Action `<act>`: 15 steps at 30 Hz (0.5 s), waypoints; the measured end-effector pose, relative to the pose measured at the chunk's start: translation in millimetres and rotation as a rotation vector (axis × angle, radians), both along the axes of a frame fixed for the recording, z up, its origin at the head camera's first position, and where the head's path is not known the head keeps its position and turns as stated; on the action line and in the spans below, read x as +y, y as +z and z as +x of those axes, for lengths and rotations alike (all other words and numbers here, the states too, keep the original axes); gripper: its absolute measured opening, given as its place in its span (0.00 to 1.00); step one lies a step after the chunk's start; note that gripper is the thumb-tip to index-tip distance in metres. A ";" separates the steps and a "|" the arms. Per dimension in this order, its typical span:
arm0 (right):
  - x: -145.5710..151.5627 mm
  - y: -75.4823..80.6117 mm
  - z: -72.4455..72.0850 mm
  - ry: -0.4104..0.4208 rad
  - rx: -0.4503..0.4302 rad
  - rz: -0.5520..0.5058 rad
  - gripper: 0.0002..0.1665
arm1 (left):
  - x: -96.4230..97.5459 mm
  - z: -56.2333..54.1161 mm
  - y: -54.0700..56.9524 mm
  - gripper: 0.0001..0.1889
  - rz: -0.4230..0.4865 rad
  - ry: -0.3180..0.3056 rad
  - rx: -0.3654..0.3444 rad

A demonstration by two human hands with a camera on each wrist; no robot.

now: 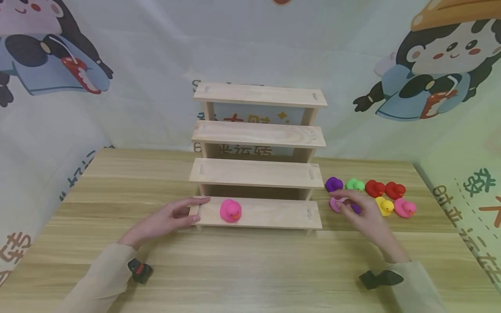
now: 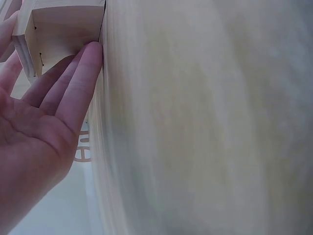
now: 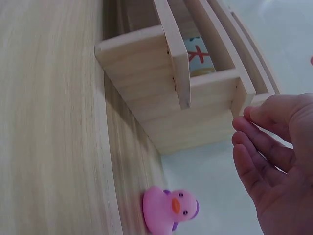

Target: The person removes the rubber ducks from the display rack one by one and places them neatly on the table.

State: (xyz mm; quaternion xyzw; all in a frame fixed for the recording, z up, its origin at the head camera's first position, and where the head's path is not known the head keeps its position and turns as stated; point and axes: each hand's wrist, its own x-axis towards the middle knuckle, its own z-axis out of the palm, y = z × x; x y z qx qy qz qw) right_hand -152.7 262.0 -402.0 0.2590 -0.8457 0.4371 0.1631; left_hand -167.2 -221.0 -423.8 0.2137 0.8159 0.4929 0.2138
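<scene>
A pale wooden stepped shelf (image 1: pixel 256 173) with several tiers stands at the table's middle. My left hand (image 1: pixel 170 218) holds the left end of its lowest board; in the left wrist view, fingers (image 2: pixel 80 88) lie along the side panel under the board. A bright pink rubber duck (image 1: pixel 231 211) sits on that board, right of the left hand. My right hand (image 1: pixel 362 213) hovers by the loose ducks at the right, fingertips close together and holding nothing. Beneath it, a lilac duck (image 3: pixel 159 210) and a purple duck (image 1: pixel 355 209) are partly hidden in the head view.
Behind the right hand are a purple duck (image 1: pixel 334 184), a green duck (image 1: pixel 355 184) and two red ducks (image 1: pixel 375 188). A yellow duck (image 1: pixel 385 206) and a pink duck (image 1: pixel 405 208) sit beside it. A printed cloth (image 1: pixel 156 65) hangs behind the wood-grain table (image 1: pixel 250 274).
</scene>
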 end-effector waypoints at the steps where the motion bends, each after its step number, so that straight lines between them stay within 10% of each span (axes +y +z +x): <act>1: -2.4 0.3 0.0 0.009 0.001 -0.007 0.19 | 0.3 0.2 0.1 0.28 -0.002 0.004 -0.003; 15: -33.0 0.0 -2.6 0.132 -0.023 -0.002 0.17 | 1.4 2.0 5.8 0.28 0.012 -0.022 0.010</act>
